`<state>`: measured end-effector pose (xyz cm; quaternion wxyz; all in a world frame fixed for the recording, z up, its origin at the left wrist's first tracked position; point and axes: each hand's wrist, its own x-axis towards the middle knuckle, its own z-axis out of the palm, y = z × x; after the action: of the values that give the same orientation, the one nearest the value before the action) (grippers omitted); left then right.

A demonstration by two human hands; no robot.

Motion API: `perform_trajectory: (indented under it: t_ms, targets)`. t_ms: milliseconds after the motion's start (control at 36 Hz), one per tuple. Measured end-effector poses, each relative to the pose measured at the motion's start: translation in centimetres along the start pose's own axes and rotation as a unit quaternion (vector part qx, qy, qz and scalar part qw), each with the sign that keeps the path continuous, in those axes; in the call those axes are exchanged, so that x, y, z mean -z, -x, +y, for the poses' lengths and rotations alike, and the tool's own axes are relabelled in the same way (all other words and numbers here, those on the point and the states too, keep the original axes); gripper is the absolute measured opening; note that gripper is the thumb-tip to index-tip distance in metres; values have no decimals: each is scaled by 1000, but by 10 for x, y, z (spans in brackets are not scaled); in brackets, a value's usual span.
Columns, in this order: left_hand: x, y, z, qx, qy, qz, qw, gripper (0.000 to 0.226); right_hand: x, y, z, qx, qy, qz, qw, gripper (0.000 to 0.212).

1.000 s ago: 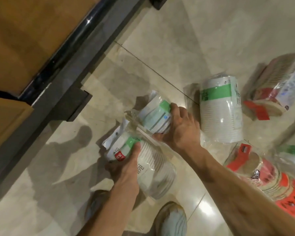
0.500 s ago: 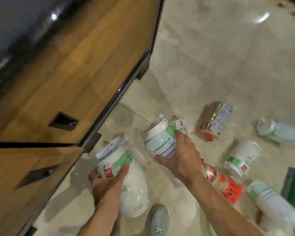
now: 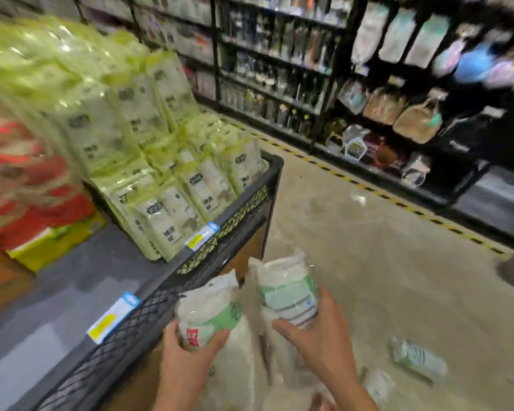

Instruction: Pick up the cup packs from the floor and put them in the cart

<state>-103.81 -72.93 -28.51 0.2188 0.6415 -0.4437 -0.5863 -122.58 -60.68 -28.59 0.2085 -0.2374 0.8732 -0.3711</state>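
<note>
- Left hand (image 3: pixel 187 350) grips a clear-wrapped white cup pack with red label (image 3: pixel 212 307), lower centre.
- Right hand (image 3: pixel 319 344) grips a green-striped clear-wrapped cup pack (image 3: pixel 288 292) just beside it, near the black mesh-walled bin (image 3: pixel 116 348).

Blur smears the yellow-green plastic bags (image 3: pixel 172 185) in the black wire-mesh bin (image 3: pixel 238 209), the red packages (image 3: pixel 27 185) left of it and the goods on the dark shelving (image 3: pixel 368 84) beyond it; its blue-and-yellow price tags (image 3: pixel 201 236) are unreadable. Right of the bin, the lower ends of the red-labelled white cup pack (image 3: pixel 208 315) in the left hand (image 3: pixel 190 357) and the green-striped white cup pack (image 3: pixel 288 295) in the right hand (image 3: pixel 321 342) dissolve in blur at the bottom edge, and the clear-wrapped packs (image 3: pixel 419 358) on the floor (image 3: pixel 368 232) are smudges.
</note>
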Motion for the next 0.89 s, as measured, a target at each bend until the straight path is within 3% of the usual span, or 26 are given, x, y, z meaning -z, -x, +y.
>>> perform_trajectory:
  t_ms: [167, 278, 361, 528, 694, 806, 889]
  targets:
    - [69, 68, 47, -60, 64, 75, 993, 84, 17, 19, -79, 126, -66, -44, 989, 81]
    - [126, 103, 46, -95, 129, 111, 981, 121, 0, 32, -128, 188, -78, -137, 969, 114]
    - [166, 133, 42, -95, 188, 177, 961, 107, -23, 55, -158, 238, -65, -189, 950, 127]
    - [247, 185, 6, -125, 216, 317, 915, 72, -67, 133, -217, 333, -75, -286, 896, 95]
    - [340, 242, -53, -129, 270, 409, 862, 90, -116, 239, -263, 402, -93, -378, 829, 91]
    - [399, 287, -87, -146, 289, 475, 818, 77, -152, 322, -292, 428, -94, -428, 790, 74]
    - [448, 318, -116, -148, 293, 521, 788, 74, -181, 390, -310, 456, -86, -461, 757, 73]
